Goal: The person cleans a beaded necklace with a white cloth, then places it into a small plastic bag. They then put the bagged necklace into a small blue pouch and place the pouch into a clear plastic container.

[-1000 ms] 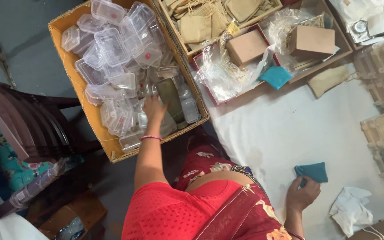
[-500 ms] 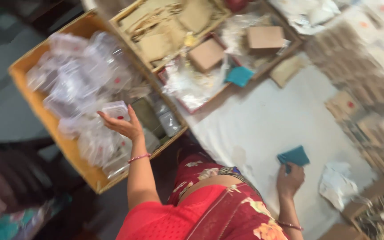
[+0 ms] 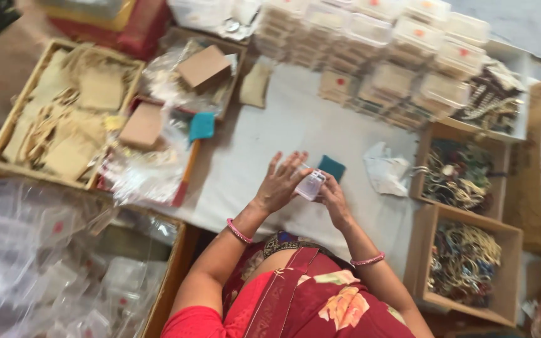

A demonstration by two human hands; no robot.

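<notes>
Hands (image 3: 281, 183) around clear plastic box (image 3: 310, 186)

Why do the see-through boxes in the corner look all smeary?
Head view: the clear plastic boxes at bottom left are smeared by motion blur, and the stacked boxes at the top are soft too; both hands, left hand and right hand, and the small clear box look sharper; soft, even light.

I count two teal pads: one (image 3: 332, 168) by my hands, one (image 3: 201, 126) far left. Two brown boxes (image 3: 204, 66) (image 3: 141, 125) far left. Two bangle trays (image 3: 459, 176) (image 3: 468, 263) on the right.
</notes>
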